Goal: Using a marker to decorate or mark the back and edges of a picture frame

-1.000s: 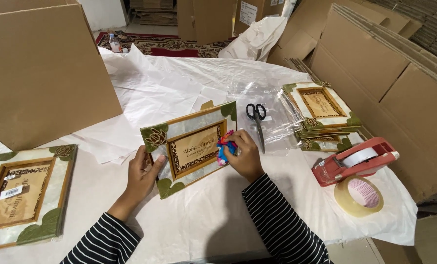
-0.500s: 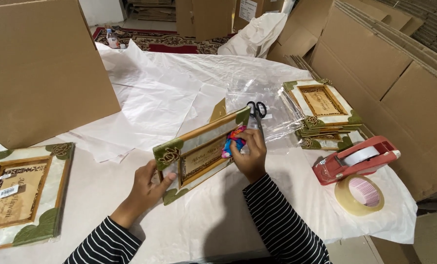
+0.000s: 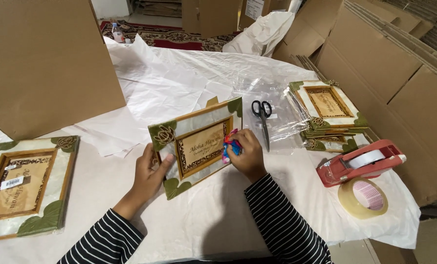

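A decorated picture frame [image 3: 195, 143] with green leaf corners and a wooden inner border is tilted up on the paper-covered table. My left hand [image 3: 148, 171] grips its lower left edge. My right hand [image 3: 248, 152] is closed on a small bright cloth of pink and blue [image 3: 229, 144], pressed against the frame's right side.
Black scissors [image 3: 263, 119] lie on clear plastic just beyond. A stack of similar frames [image 3: 328, 108] sits at right, another frame [image 3: 24, 183] at left. A red tape dispenser [image 3: 361, 162] and a tape roll [image 3: 363, 197] lie at right. Cardboard boxes [image 3: 47, 58] stand around.
The frame has been tipped up more steeply and shifted slightly right. My right hand with the cloth has moved along the frame's right edge.
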